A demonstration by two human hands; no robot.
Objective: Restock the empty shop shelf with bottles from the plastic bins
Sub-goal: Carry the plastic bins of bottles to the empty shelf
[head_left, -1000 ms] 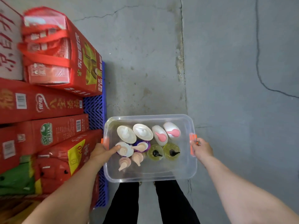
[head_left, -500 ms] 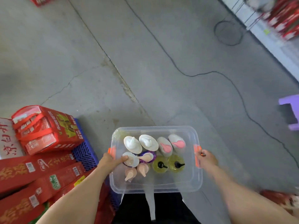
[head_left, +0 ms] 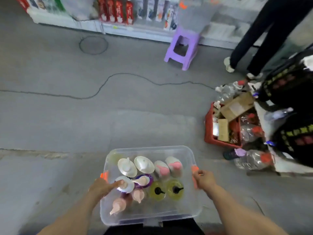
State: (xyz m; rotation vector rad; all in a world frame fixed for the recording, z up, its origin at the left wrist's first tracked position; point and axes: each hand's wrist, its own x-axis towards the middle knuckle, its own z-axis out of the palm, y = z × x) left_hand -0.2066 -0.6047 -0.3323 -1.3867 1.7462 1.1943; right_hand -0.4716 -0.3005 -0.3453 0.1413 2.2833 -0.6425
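I am carrying the clear plastic bin point(head_left: 152, 147) in front of my waist, above the concrete floor point(head_left: 67, 124). By my judgement the restocking proper has not begun, because every bottle I can see is in the bin. My left hand point(head_left: 101, 186) grips the bin's left edge beside its orange clip point(head_left: 104, 175), with the thumb point(head_left: 118, 183) stretched inward to rest on the cap of a white pump bottle point(head_left: 125, 185). My right hand point(head_left: 204, 179) has its fingers curled round the right edge at the other clip. Some ten bottles stand upright and close together inside. There are white-capped ones point(head_left: 144, 164) and pink-pumped ones point(head_left: 161, 168) at the far side, yellow-green bottles with black pumps point(head_left: 175, 189) in the middle, and peach-pumped ones point(head_left: 118, 205) nearest me. The shop shelving point(head_left: 135, 32) runs along the far side of the floor, well apart from me and blurred. I can make out red packs point(head_left: 116, 11) on it but cannot tell which bay is empty. What remains is the walk across, setting the bin down and placing all the bottles. A purple stool point(head_left: 183, 46) stands just before the shelf base, and another person's legs point(head_left: 264, 39) are to its right. A red crate point(head_left: 210, 133) of cardboard with crushed clear bottles point(head_left: 250, 160) beside it lies on my right. A thin cable point(head_left: 101, 85) crosses the floor, which I judge a trip risk with both hands occupied.
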